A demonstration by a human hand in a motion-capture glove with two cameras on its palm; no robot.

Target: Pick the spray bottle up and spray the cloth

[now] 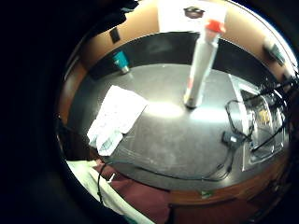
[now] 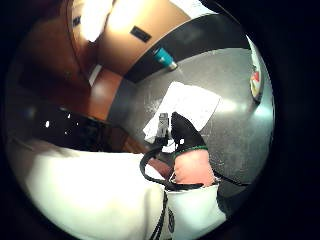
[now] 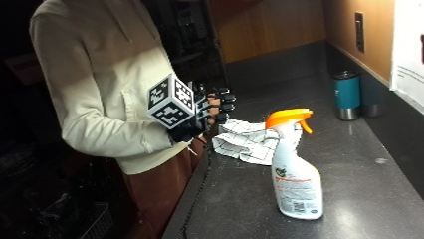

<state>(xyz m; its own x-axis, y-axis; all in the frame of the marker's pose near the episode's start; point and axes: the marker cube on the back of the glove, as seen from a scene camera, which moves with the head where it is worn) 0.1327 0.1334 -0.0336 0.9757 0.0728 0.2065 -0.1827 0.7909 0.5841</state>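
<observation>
Spray bottle (image 3: 295, 169) upright; hands (image 3: 211, 110) apparently curled, raised.

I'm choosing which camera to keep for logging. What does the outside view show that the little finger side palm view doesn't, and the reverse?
Only the outside view shows the person, their gloved right hand held near the chest with fingers curled and holding nothing, and the bottle's orange trigger head. Only the palm view shows the sink beside the counter and a cable lying on it. Both show the spray bottle standing upright, the checked cloth apart from it, and the teal tumbler by the wall.
</observation>
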